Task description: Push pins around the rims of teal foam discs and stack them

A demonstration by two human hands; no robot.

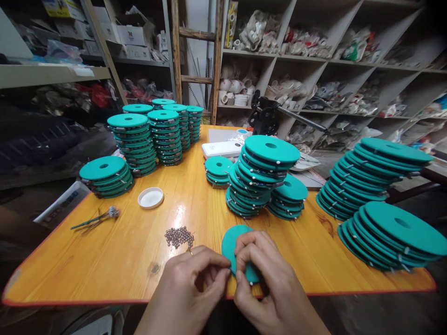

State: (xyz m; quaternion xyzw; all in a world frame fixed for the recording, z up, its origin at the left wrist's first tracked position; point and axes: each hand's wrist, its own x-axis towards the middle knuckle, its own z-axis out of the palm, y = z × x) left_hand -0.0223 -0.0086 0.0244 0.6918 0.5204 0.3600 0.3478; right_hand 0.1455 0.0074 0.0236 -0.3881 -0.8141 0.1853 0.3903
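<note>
Teal disc (pixel 231 243) at lower centre, flat face up, oval slanting upper left to lower right, right hand (pixel 270 271) curled, gripping its side, left hand (pixel 191 271) nearly pinched at its rim, hold unclear

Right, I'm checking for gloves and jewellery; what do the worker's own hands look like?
The left hand wears a thin gold-coloured ring. The right hand shows no ring. Both are ungloved, and no sleeve shows on either forearm.

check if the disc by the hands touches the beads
Apart: the head view shows tabletop between the disc and the beads.
</note>
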